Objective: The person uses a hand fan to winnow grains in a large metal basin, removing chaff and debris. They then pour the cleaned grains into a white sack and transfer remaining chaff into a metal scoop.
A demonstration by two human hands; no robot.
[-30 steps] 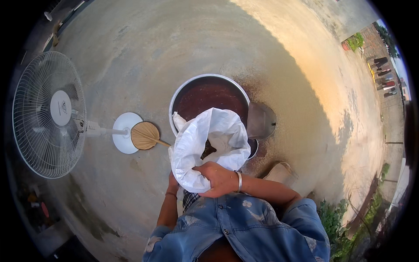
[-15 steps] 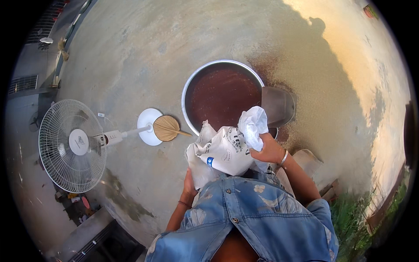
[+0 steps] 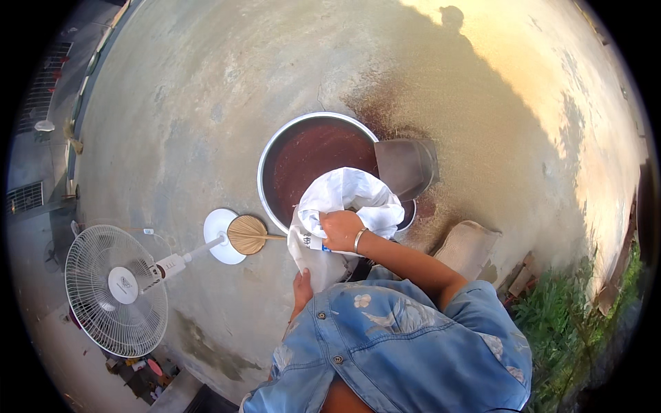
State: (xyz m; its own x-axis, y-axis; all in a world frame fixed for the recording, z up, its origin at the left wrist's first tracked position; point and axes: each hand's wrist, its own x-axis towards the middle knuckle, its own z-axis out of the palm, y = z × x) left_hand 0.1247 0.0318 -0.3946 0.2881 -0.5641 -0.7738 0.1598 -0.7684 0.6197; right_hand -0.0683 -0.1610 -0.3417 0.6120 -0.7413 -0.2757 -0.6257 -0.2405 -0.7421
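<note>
Head view: over the last second the white sack (image 3: 348,206) has gone from gathered and tilted to mouth-up and spread at 6 o'clock of the big metal basin (image 3: 318,165) of dark red-brown grain. Right hand (image 3: 341,230) is now clenched on the sack's near rim. Left hand (image 3: 303,289) sits under the sack at 7 o'clock, touching it; grip hidden, cannot tell. Metal scoop (image 3: 406,165) rests at 3 o'clock. Floor fan (image 3: 117,289) and straw hand fan (image 3: 246,235) lie at 8–9 o'clock.
</note>
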